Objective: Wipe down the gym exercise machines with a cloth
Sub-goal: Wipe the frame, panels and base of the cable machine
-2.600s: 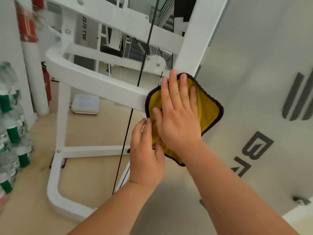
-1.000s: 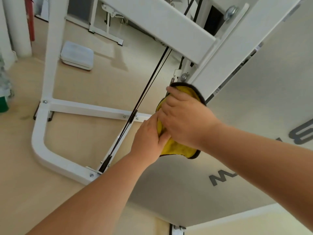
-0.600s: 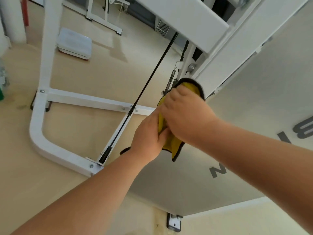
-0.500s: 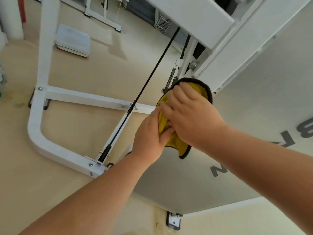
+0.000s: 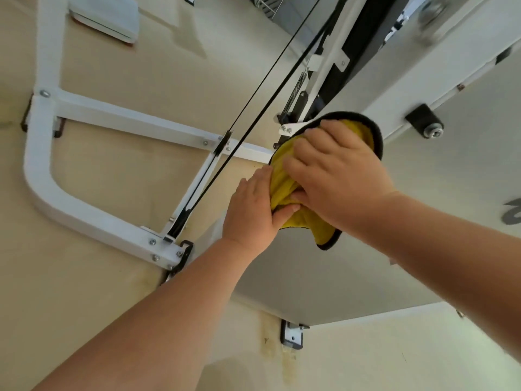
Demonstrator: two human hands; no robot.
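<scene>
Yellow cloth (image 5: pixel 282 182) bunched against edge of grey panel (image 5: pixel 324 277), beside white frame (image 5: pixel 93 218) and black cables (image 5: pixel 253 114). Right hand (image 5: pixel 338 176) curls over cloth, gripping it. Left hand (image 5: pixel 253 210) pinches cloth's lower fold with thumb.

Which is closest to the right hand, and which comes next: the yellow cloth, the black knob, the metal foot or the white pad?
1. Yellow cloth: gripped in the right hand itself.
2. Black knob: on the machine, up to the right.
3. Metal foot: on the floor, below the hand.
4. White pad: on the floor, far off at top left.
</scene>
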